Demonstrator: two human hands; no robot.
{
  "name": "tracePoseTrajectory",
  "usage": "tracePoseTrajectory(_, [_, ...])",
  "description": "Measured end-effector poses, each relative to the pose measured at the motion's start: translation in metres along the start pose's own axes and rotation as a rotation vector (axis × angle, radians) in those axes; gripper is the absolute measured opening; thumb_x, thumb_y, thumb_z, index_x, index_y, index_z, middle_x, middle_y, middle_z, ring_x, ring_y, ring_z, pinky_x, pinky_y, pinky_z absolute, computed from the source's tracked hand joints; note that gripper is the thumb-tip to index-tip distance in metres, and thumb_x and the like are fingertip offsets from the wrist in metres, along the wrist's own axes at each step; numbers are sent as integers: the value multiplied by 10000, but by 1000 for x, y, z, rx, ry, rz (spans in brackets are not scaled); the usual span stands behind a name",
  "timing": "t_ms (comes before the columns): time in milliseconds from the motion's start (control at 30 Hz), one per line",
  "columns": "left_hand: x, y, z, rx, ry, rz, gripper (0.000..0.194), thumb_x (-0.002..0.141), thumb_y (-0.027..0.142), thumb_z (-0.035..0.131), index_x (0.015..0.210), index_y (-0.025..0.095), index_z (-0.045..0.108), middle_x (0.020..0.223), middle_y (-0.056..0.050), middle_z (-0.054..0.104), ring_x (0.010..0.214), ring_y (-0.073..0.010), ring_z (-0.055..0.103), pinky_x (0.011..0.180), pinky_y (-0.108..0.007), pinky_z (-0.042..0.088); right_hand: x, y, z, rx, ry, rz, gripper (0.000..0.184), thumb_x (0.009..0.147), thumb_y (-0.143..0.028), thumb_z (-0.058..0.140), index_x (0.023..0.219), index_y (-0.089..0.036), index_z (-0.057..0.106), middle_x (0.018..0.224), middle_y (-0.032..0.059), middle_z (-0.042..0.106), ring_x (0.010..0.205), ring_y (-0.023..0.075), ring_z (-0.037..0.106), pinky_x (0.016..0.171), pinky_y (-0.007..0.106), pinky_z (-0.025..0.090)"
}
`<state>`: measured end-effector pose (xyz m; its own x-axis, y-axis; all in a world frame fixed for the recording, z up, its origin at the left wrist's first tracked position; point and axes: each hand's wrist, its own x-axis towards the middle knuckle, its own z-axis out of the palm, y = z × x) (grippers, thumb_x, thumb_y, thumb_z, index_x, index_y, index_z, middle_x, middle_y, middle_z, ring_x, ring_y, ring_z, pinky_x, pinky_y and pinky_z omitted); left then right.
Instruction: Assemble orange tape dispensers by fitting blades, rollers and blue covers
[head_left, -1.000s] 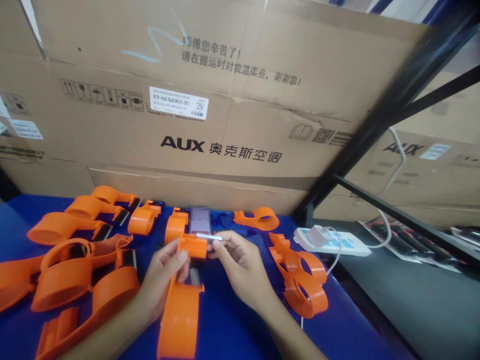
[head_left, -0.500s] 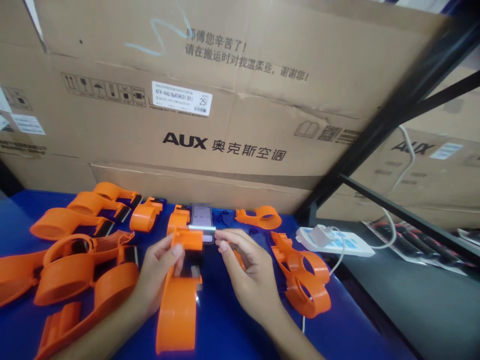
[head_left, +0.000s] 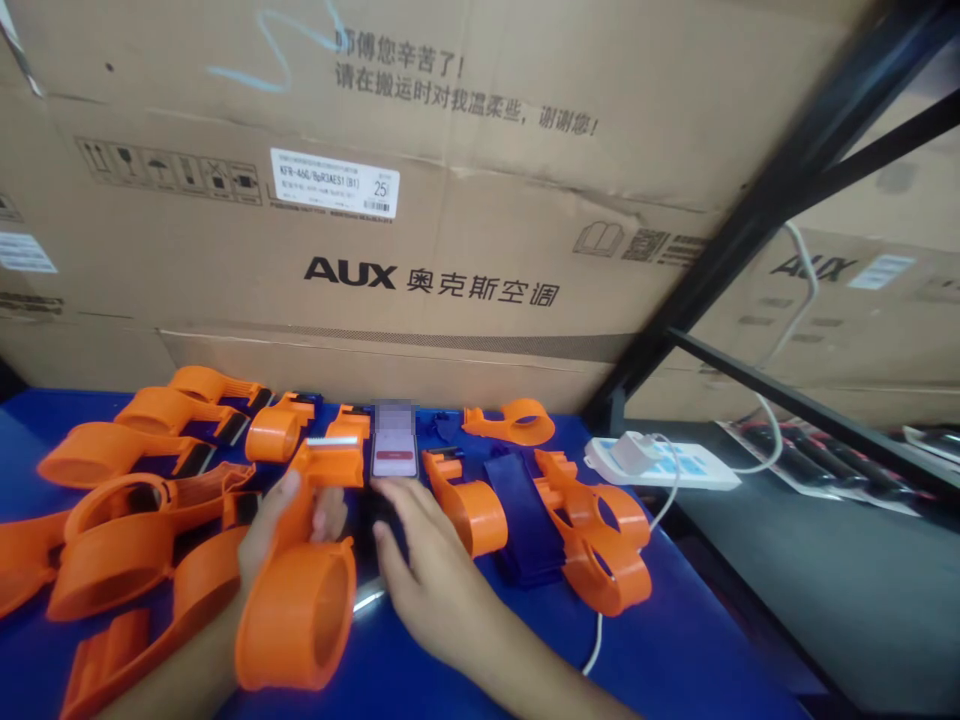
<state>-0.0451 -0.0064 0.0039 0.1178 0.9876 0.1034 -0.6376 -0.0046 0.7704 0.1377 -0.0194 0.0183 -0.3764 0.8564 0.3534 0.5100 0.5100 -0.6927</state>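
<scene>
My left hand [head_left: 271, 525] is closed around an orange tape dispenser [head_left: 296, 615], whose round hub hangs toward me. A pale toothed blade strip [head_left: 332, 441] lies along the dispenser's top end. Just right of it, my right hand [head_left: 427, 565] bends its fingers and thumb around a dark piece [head_left: 384, 520] low over the blue surface; its shape is mostly hidden. Beyond my right fingertips lies a phone [head_left: 395, 450] with a lit screen. Another orange dispenser [head_left: 469, 505] rests right of that hand.
Several orange dispensers [head_left: 112, 560] crowd the left side. Linked orange dispensers [head_left: 604, 540] lie at right beside dark blue folded material [head_left: 525, 520]. A white power strip [head_left: 660, 463] with a cable sits near the black rack post [head_left: 720, 240]. A large cardboard box [head_left: 450, 360] stands behind.
My right hand has left the blade strip and moved down and left to the dark piece. The held dispenser has shifted left and turned, showing its hub opening. The phone is more exposed.
</scene>
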Motion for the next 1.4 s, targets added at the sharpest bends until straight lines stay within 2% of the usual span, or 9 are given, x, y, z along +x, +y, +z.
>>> tracePoseTrajectory(133, [-1, -1, -3, -41, -77, 11, 469, 960, 555, 529, 661, 196, 579, 535, 1, 431, 495, -125, 367, 487, -262, 314, 0, 14, 15, -242, -125, 32, 254, 969, -135, 536, 1192, -139, 656, 1386, 186, 548, 1351, 308, 522, 1156, 462, 452])
tracePoseTrajectory(300, [2, -8, -13, -17, -153, -63, 497, 941, 569, 554, 648, 171, 609, 538, -10, 459, 502, -122, 396, 492, -265, 319, 1, 18, 19, -374, -142, -6, 210, 993, -190, 522, 1135, -143, 670, 1328, 183, 569, 1263, 306, 564, 1105, 477, 476])
tracePoseTrajectory(533, [7, -3, -5, -115, -3, -264, 557, 884, 637, 603, 566, 185, 535, 493, 18, 395, 452, -106, 362, 454, -249, 327, 0, 20, 21, -465, -147, -17, 111, 965, -206, 577, 1001, -176, 678, 1109, 127, 621, 1047, 279, 615, 930, 450, 541])
tracePoseTrajectory(767, [5, -7, 7, -79, 137, -229, 550, 804, 651, 701, 565, 188, 524, 473, 30, 418, 422, -92, 366, 429, -231, 336, 3, 8, 9, -464, -48, -19, 167, 926, -66, 525, 888, -207, 606, 994, 91, 628, 894, 245, 626, 757, 370, 545])
tracePoseTrajectory(933, [5, -13, 3, 29, 222, -148, 540, 842, 626, 683, 575, 189, 514, 488, 33, 435, 449, -95, 384, 461, -230, 351, 8, 5, -10, -243, 238, -61, 130, 972, -132, 524, 1064, -210, 570, 990, 82, 672, 896, 241, 668, 777, 375, 562])
tracePoseTrajectory(1000, [4, -15, 3, 80, 250, -147, 512, 842, 608, 696, 603, 188, 528, 516, 31, 464, 469, -100, 406, 487, -235, 375, 9, 5, -14, -191, 337, -97, 243, 988, -193, 567, 1229, -214, 546, 1086, 97, 692, 925, 241, 686, 790, 378, 573])
tracePoseTrajectory(1167, [3, -20, 9, 251, 214, -99, 435, 866, 534, 704, 651, 185, 558, 560, 25, 517, 507, -101, 423, 517, -217, 368, 10, 0, -18, -241, 305, -210, 270, 1003, -189, 558, 1260, -248, 617, 1149, 101, 698, 1063, 271, 654, 910, 445, 561])
tracePoseTrajectory(1267, [2, -21, 12, 254, 146, -105, 282, 854, 464, 745, 840, 199, 649, 595, 39, 532, 526, -98, 404, 520, -204, 339, 10, -2, -18, -289, 334, -185, 247, 998, -208, 569, 1225, -226, 664, 1113, 125, 664, 1023, 278, 625, 866, 451, 565])
tracePoseTrajectory(1400, [0, -21, 13, 246, 114, -141, 342, 837, 463, 765, 1047, 203, 690, 625, 31, 553, 553, -110, 436, 523, -207, 342, 10, 0, -16, -257, 285, -185, 259, 1015, -205, 532, 1234, -218, 668, 1052, 115, 669, 975, 266, 624, 867, 453, 562])
